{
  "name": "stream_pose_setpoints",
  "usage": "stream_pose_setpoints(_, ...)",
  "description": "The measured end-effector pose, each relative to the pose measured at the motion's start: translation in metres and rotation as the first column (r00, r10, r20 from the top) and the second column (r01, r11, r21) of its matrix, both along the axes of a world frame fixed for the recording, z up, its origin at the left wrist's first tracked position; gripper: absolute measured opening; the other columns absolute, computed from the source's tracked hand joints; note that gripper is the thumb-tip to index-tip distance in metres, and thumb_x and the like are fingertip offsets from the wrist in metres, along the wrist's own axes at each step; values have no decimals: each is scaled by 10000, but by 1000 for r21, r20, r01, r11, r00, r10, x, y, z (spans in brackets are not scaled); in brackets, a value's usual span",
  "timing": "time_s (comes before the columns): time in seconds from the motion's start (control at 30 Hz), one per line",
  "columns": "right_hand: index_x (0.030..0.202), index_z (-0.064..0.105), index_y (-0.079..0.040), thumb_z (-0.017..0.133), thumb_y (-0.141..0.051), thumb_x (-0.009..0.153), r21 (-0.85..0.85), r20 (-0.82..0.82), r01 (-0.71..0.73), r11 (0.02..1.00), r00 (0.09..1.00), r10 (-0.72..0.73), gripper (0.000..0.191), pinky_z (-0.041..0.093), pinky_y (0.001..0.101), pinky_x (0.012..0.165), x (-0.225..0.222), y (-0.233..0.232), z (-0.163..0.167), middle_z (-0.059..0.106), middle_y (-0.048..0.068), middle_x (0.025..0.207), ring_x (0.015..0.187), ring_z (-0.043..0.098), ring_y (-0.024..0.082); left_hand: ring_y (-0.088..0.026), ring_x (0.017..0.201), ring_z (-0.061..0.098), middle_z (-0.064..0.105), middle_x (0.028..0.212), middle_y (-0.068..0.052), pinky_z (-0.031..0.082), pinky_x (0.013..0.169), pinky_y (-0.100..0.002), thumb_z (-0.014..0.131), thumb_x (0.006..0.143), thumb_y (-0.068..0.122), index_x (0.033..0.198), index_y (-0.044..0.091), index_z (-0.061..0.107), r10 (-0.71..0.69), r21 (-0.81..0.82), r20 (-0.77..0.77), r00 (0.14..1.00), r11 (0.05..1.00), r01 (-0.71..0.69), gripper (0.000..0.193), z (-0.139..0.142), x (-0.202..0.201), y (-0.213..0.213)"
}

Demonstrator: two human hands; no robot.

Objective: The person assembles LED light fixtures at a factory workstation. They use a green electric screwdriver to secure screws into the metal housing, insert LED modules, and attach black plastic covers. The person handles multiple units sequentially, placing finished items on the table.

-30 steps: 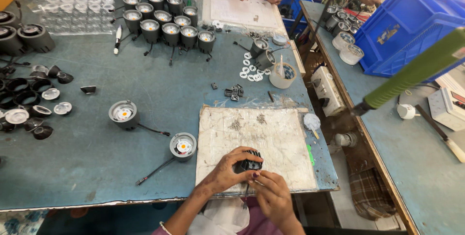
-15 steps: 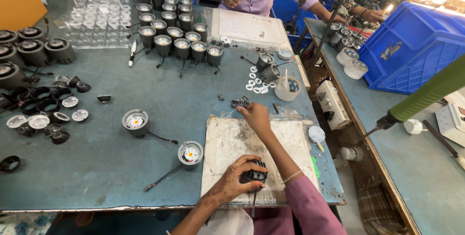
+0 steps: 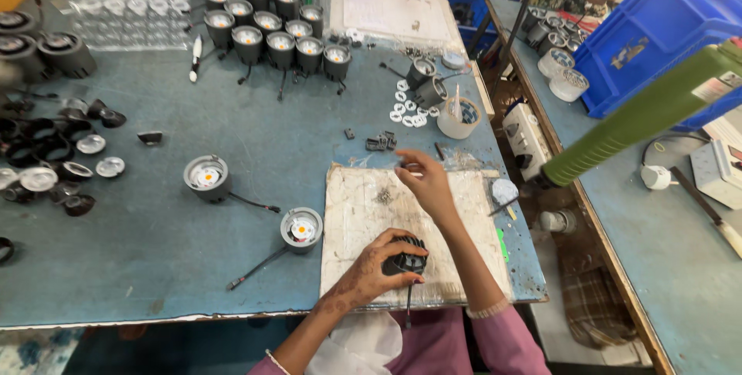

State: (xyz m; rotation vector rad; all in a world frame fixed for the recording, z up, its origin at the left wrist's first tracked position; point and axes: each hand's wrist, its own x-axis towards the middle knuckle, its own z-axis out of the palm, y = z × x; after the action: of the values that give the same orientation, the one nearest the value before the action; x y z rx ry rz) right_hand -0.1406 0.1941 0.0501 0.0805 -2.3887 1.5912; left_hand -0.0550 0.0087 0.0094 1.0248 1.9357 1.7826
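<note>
Black lamp housing (image 3: 403,260) gripped in left hand (image 3: 369,273), right hand (image 3: 427,183) drawn nearer than before, fingertips pinched over small screws (image 3: 382,196), worn white mat (image 3: 371,228) unmoved.

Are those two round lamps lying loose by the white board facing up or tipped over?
Facing up. Both loose lamps sit upright on the table, yellow centres showing.

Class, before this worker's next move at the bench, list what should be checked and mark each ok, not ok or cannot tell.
1. Left hand grips the black lamp housing: ok.
2. Housing sits over the white work mat: ok.
3. Right hand holds a small part: cannot tell.
4. Small dark parts lie close to the right hand: ok.
5. Housing's wire hangs free of the hands: ok.
</note>
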Motion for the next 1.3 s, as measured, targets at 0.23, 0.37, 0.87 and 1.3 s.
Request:
stream_pose_setpoints(0.23,1117,690,-22,763,-48,835,-113,122,72,991,991,-58,293,574,293,880,133,5,8,718,73,1129,1019,687,167,-230,1225,640,592,1348,-62,526,1035,-358,856,772,350,1188,133,726,7,1,-7,1000,1000,-7,487,-14,-7,3)
stream_pose_setpoints(0.37,990,716,-17,781,5,799,101,-43,174,980,984,-170,203,580,295,888,164,-14,-4,725,91,1103,1015,719,174,-221,1210,652,590,1339,-52,532,1017,-362,865,755,336,1216,132,698,25,-42,21,999,999,-24,531,-13,-7,4)
stream_pose_setpoints(0.87,949,796,-62,768,47,768,337,-84,39,941,996,-12,213,617,291,785,166,-6,-5,764,76,1114,968,753,177,-220,1210,646,570,1347,3,540,994,-373,860,729,371,1230,199,655,59,-171,40,997,984,-51,568,-2,-2,3)
stream_pose_setpoints(1.3,913,803,-86,807,-16,749,358,-118,-15,934,991,61,178,560,331,897,157,5,-10,800,23,1057,1046,682,197,-221,1190,666,583,1332,-27,543,993,-371,860,744,403,1246,177,666,57,-126,3,998,990,-56,584,-6,-1,3)
